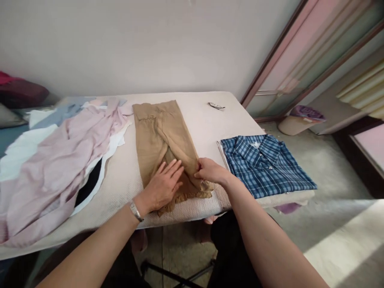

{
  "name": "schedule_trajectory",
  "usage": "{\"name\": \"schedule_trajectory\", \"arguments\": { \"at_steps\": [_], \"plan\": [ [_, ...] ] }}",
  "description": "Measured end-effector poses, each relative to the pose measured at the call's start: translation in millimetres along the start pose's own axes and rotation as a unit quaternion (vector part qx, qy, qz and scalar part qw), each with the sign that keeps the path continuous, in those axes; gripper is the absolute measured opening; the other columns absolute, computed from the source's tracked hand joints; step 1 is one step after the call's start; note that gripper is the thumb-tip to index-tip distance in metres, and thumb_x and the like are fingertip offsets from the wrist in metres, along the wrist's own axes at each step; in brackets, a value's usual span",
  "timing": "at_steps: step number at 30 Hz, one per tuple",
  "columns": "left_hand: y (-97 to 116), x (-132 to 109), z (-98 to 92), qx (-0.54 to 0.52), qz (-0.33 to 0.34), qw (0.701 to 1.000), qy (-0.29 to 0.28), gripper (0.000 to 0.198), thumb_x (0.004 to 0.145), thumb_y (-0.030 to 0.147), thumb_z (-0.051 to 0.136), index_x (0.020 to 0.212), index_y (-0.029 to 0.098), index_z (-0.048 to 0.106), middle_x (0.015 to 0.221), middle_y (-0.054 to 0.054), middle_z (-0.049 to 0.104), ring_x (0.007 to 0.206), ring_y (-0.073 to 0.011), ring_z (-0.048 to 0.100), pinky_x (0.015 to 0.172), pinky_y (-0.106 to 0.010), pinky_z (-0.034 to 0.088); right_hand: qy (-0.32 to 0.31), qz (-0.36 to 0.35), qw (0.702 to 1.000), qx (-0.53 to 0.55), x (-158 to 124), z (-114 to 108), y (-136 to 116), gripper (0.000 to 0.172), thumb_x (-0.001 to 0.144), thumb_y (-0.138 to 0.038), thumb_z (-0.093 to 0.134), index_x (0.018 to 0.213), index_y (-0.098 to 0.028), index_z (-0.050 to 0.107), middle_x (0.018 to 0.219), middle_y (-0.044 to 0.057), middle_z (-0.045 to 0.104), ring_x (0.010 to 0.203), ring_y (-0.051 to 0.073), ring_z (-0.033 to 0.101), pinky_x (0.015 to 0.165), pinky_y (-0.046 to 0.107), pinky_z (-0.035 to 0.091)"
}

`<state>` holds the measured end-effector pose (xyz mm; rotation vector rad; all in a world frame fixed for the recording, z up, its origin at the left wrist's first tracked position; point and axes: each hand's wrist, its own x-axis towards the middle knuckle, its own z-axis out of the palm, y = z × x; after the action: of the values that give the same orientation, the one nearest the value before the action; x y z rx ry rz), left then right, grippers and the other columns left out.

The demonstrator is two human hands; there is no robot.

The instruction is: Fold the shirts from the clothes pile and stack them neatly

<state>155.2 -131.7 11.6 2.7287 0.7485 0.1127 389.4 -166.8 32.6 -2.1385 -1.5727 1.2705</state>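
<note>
A brown garment (177, 128) with a ruffled edge at its near end lies lengthwise on the pale, cloth-covered table (210, 124), partly folded and creased down its middle. Flat on its lower left part rests my left hand (162, 184), fingers stretched out, with a metal band at the wrist. At the garment's right edge, just above the ruffle, my right hand (210, 170) pinches the cloth between thumb and fingers. Just right of that hand sits a neatly folded blue plaid shirt (267, 172), collar up, on top of other folded cloth.
Loose pink clothing (66, 160) and white cloth are heaped at the left. Eyeglasses (216, 106) lie near the table's back right. A wall runs behind the table. On the floor at the right stands a bin (295, 124) with a purple liner.
</note>
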Motion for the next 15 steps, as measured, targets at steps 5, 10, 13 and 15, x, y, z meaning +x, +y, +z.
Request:
{"name": "schedule_trajectory", "arguments": {
  "at_steps": [5,10,13,15],
  "plan": [
    [-27.6,-7.5,-33.5,-0.115,-0.057,0.992,0.010,0.044,0.103,0.035,0.039,0.142,0.023,0.057,0.149,-0.008,0.057,0.141,-0.0217,0.049,0.119,-0.038,0.038,-0.033,0.024,0.991,-0.130,-2.1,4.4,-5.5,0.008,0.077,-0.015,0.067,0.083,-0.016,0.062,0.070,0.002,0.067,0.060,0.013,0.063,0.057,0.023,0.040],
    [-94.2,-34.4,-74.0,-0.091,-0.361,0.928,0.008,0.038,0.098,0.037,0.047,0.075,0.018,0.070,0.075,-0.010,0.075,0.078,-0.0239,0.073,0.082,-0.033,0.054,-0.018,-0.006,0.979,-0.204,8.1,2.0,9.1,0.008,0.075,-0.016,0.067,0.079,-0.019,0.061,0.073,0.003,0.067,0.068,0.016,0.063,0.059,0.025,0.038],
    [-106.9,-44.6,-67.9,-0.215,-0.425,0.870,-0.127,0.044,0.092,0.044,0.058,0.057,0.017,0.062,0.053,-0.009,0.066,0.057,-0.0230,0.069,0.064,-0.030,0.052,-0.028,-0.017,0.986,-0.164,15.3,-5.4,25.1,0.007,0.080,-0.021,0.067,0.077,-0.019,0.061,0.072,0.004,0.068,0.067,0.017,0.063,0.060,0.027,0.040],
    [-103.6,-45.3,-58.0,-0.280,-0.436,0.844,-0.136,0.041,0.088,0.044,0.065,0.057,0.017,0.061,0.049,-0.008,0.064,0.052,-0.0233,0.068,0.058,-0.029,0.051,-0.024,-0.007,0.990,-0.139,17.5,-11.3,34.4,0.015,0.087,-0.029,0.063,0.077,-0.018,0.061,0.069,0.006,0.068,0.063,0.017,0.062,0.060,0.028,0.040]
  ]
}}
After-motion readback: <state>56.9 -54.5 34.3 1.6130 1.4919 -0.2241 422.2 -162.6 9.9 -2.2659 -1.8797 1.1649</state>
